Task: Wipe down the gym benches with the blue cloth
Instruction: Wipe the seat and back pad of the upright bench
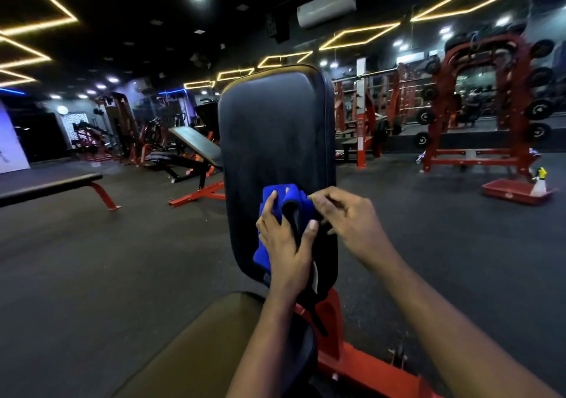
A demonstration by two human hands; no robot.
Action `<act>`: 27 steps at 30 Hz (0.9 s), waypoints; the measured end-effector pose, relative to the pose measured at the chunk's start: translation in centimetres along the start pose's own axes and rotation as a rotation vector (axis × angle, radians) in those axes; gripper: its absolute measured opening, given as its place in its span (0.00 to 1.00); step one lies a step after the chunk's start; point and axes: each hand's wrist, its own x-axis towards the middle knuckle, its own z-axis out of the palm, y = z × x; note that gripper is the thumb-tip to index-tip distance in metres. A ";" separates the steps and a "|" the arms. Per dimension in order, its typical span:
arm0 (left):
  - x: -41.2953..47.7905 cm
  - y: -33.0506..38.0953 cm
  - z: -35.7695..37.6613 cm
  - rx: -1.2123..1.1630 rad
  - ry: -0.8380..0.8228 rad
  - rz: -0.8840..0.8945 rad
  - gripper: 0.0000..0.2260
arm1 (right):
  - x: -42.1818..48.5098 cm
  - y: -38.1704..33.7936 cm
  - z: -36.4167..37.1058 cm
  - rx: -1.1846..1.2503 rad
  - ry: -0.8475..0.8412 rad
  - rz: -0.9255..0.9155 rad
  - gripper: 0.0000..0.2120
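An upright black padded backrest (275, 128) of a red-framed gym bench stands right in front of me. A bunched blue cloth (277, 197) lies against the lower part of that pad. My left hand (283, 244) holds the cloth, fingers over its front and thumb up along its right side. My right hand (343, 217) is just to the right, its curled fingertips pinching the cloth's upper right fold. The bench's seat pad (208, 345) runs toward me at the bottom, above the red frame (361, 364).
A flat bench (49, 185) stands at the left and an incline bench (196, 146) behind it. At the right, a red tray (514, 191) holds a spray bottle (539, 182) beside a red plate rack (484, 97). Dark rubber floor lies around.
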 end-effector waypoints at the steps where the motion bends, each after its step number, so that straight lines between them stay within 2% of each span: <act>1: -0.2 -0.4 -0.3 -0.001 -0.062 0.020 0.27 | -0.3 -0.1 0.2 -0.009 -0.029 0.030 0.16; 4: -0.1 -1.4 -2.2 -0.150 -0.191 0.073 0.28 | -0.3 0.1 1.0 -0.081 0.029 0.059 0.18; 6: 0.4 -2.1 -3.6 -0.251 -0.223 0.084 0.31 | -0.4 0.0 1.6 -0.167 0.102 0.045 0.14; 9: 1.3 -3.2 -5.0 -0.346 -0.118 0.073 0.26 | -0.8 -0.2 1.6 -0.241 0.318 0.015 0.10; 11: 2.2 -4.2 -5.3 -0.300 0.002 0.046 0.20 | -0.8 0.0 0.8 -0.265 0.516 0.004 0.10; 13: 3.9 -5.8 -4.9 -0.201 0.067 0.008 0.19 | -0.5 0.6 0.3 -0.332 0.713 0.023 0.11; 16: 6.7 -8.1 -4.1 -0.022 0.122 -0.121 0.23 | 0.6 1.9 0.6 -0.365 0.826 0.033 0.13; 18: 8.5 -9.2 -3.9 0.044 0.127 -0.230 0.27 | 1.2 2.8 1.2 -0.326 0.822 0.007 0.12; 20: 9.6 -10.2 -4.0 0.063 0.136 -0.271 0.27 | 1.3 3.8 2.1 -0.212 0.782 0.022 0.12; 23: 10.4 -11.3 -3.7 -0.067 0.087 -0.352 0.27 | 0.1 4.9 3.4 0.164 0.632 0.076 0.13; 25: 9.9 -12.0 -3.6 -0.132 0.050 -0.434 0.26 | -0.5 5.8 3.9 0.380 0.473 0.076 0.19; 27: 9.6 -12.5 -3.7 -0.131 0.053 -0.471 0.26 | -0.5 6.2 4.4 0.245 0.365 0.084 0.26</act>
